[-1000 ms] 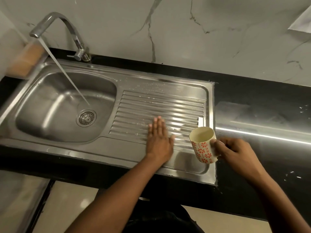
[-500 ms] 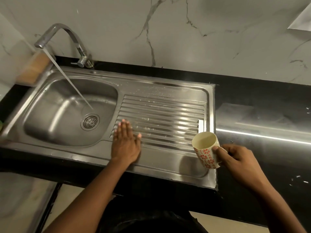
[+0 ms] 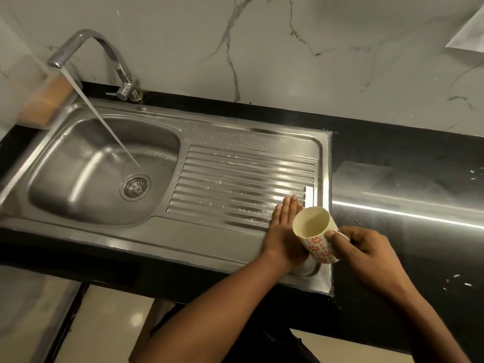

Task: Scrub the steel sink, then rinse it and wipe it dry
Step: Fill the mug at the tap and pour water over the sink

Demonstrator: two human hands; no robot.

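One sink (image 3: 183,239), one tap (image 3: 115,58) running upper left, one cup (image 3: 314,231). Steel's shiny, wet. Left hand (image 3: 282,231) flat on it, fingers straight; right hand (image 3: 366,247) grips cup.

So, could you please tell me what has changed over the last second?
The left hand, flat on the drainboard, slid left towards the basin, then back right. It now lies beside the cup. Nothing was taken hold of or let go. The right hand holds the tilted cup as before, and the tap is running as before.
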